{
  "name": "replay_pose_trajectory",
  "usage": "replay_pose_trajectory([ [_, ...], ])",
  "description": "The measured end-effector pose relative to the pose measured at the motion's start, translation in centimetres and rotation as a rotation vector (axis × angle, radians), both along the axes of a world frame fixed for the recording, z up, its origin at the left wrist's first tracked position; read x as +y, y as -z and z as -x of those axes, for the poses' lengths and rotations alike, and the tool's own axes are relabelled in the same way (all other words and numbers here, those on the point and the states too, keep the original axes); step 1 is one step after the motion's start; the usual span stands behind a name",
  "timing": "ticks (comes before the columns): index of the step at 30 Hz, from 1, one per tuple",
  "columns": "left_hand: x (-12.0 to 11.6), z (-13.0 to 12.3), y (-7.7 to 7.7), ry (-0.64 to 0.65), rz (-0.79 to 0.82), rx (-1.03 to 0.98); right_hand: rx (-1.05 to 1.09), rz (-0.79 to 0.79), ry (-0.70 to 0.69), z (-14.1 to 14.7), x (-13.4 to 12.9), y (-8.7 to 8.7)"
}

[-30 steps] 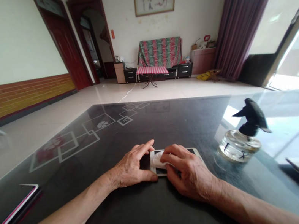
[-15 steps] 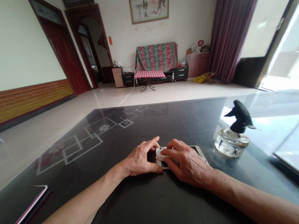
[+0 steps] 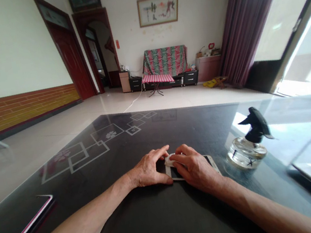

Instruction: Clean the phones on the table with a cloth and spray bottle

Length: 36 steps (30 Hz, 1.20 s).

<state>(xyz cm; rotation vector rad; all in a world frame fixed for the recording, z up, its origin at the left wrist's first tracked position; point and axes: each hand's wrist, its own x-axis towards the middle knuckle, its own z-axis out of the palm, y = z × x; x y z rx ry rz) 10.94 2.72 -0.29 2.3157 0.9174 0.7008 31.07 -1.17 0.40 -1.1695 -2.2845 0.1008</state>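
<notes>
lower center of frame: my spread left hand point(image 3: 149, 169) braces a white-edged, dark-screened phone point(image 3: 177, 174); my right hand point(image 3: 199, 167) pinches a crumpled white wad point(image 3: 169, 161) there, wiping seemingly unfinished.

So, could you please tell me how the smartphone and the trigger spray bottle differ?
The smartphone lies flat, while the trigger spray bottle stands upright. The smartphone has a white frame and dark screen; the trigger spray bottle has a clear body and black spray head. The right hand, with a white wad, partly covers the smartphone, whereas no hand touches the trigger spray bottle. Both rest on the dark table.
</notes>
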Motion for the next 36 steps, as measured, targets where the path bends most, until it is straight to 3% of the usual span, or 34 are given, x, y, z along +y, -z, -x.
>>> replay_pose_trajectory([
  [3, 0.1, 0.0, 0.2, 0.006, -0.007, -0.007, 0.014, 0.007, -0.063, 0.3, -0.4, -0.2],
  [8, 0.1, 0.1, 0.1, 0.007, 0.009, 0.005, 0.005, -0.020, -0.006, -0.5, -1.1, -0.3],
  [20, -0.2, 0.2, -0.5, 0.013, 0.018, 0.048, -0.173, -0.086, 0.422, -2.7, 0.4, -0.2],
  [22, -0.1, 0.2, -0.5, 0.012, 0.006, 0.045, -0.169, -0.074, 0.402, -2.6, 0.4, -0.2],
  [29, 0.0, 0.1, 0.0, -0.001, 0.011, 0.003, -0.032, -0.004, 0.096, -0.5, -0.6, -0.4],
  [36, 0.1, 0.1, 0.2, 0.013, -0.001, -0.009, -0.085, 0.054, 0.052, -1.3, -0.9, -1.9],
])
